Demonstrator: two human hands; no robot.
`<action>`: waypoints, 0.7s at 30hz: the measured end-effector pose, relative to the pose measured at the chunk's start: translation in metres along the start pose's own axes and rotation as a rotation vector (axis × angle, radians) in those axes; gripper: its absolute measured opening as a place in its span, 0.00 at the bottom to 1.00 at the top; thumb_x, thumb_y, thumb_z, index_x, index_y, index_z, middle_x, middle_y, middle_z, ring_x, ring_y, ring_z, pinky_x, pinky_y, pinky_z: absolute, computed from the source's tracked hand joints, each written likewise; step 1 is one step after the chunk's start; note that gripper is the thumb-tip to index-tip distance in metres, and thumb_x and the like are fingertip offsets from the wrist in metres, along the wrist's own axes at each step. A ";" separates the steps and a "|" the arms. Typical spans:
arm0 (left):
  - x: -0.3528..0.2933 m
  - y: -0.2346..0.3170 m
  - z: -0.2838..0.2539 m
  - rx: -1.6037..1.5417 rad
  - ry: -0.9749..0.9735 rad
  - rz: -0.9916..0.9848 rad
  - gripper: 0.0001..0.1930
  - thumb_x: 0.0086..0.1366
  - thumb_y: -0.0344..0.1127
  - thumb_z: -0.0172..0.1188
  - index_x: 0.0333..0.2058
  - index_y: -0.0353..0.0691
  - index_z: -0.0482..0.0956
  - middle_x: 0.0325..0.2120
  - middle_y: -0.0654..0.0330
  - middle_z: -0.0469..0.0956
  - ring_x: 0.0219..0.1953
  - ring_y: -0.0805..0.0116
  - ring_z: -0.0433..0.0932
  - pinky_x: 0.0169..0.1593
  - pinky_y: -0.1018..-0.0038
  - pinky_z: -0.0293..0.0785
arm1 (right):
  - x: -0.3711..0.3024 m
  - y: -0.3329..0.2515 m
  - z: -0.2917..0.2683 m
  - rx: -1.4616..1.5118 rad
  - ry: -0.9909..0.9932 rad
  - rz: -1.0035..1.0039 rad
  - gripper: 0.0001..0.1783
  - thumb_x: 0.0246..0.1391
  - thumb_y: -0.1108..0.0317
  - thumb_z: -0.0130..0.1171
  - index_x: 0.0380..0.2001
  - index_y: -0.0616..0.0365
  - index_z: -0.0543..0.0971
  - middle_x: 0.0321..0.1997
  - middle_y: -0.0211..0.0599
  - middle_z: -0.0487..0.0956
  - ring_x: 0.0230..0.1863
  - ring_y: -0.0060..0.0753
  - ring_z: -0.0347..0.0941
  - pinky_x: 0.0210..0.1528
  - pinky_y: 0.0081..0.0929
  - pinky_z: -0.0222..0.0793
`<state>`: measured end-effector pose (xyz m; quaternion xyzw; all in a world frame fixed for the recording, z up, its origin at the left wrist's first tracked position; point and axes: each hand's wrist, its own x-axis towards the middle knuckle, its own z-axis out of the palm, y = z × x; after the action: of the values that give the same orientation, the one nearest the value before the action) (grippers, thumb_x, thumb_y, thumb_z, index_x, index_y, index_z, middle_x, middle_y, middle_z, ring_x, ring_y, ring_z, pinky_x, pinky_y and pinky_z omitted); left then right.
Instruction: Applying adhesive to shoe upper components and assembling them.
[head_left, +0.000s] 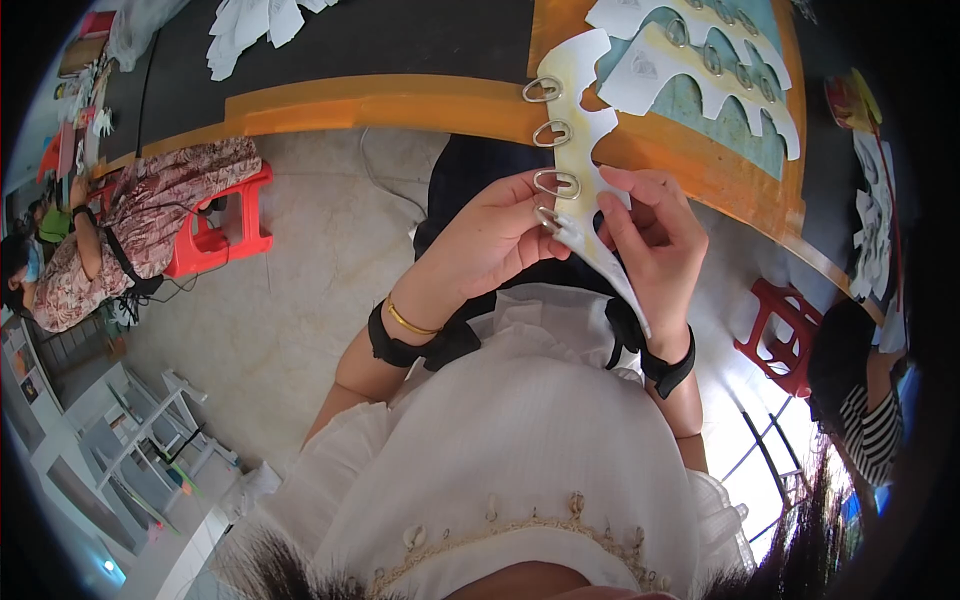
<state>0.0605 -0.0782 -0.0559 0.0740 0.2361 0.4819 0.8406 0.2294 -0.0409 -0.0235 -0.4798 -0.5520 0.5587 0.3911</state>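
Observation:
Between my hands is a scalloped white strip [572, 150] with a yellowish tinge, its far end over the table's edge and its near end hanging toward my lap. Oval metal rings [553, 133] sit in a row along its left side. My left hand [490, 235] is closed at that side, fingertips pinching the strip beside the two nearest rings. On the opposite side my right hand [655, 235] holds the strip, thumb and fingers bent at its edge. Whether the right fingertips also grip something small cannot be seen.
More scalloped strips with rings [700, 75] lie on a teal mat [765, 155] at the right of the dark table [400, 45]. White cut pieces [262, 30] lie far left. Red stools [222, 235] stand on the floor; other people sit at both sides.

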 end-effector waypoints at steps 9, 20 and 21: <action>0.006 0.001 0.014 -0.017 0.030 -0.064 0.12 0.67 0.33 0.47 0.49 0.42 0.68 0.39 0.69 0.72 0.37 0.82 0.68 0.38 0.80 0.64 | 0.005 -0.001 -0.008 -0.056 0.001 -0.050 0.11 0.48 0.83 0.57 0.37 0.64 0.79 0.33 0.31 0.72 0.26 0.18 0.72 0.29 0.12 0.66; 0.006 -0.009 0.024 0.115 0.122 0.144 0.13 0.66 0.32 0.51 0.48 0.36 0.68 0.40 0.65 0.72 0.42 0.79 0.70 0.47 0.78 0.68 | 0.005 -0.002 -0.007 -0.134 0.046 -0.126 0.11 0.48 0.83 0.57 0.37 0.64 0.80 0.33 0.32 0.73 0.31 0.18 0.72 0.33 0.13 0.69; 0.005 -0.009 0.026 0.115 0.122 0.143 0.13 0.66 0.32 0.51 0.48 0.36 0.68 0.40 0.65 0.72 0.42 0.79 0.70 0.47 0.78 0.68 | 0.004 -0.004 -0.006 -0.129 0.070 -0.132 0.11 0.48 0.83 0.57 0.37 0.64 0.80 0.33 0.32 0.73 0.31 0.18 0.72 0.33 0.13 0.69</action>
<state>0.0819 -0.0757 -0.0381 0.1095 0.3081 0.5297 0.7826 0.2337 -0.0348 -0.0201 -0.4858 -0.6033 0.4780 0.4142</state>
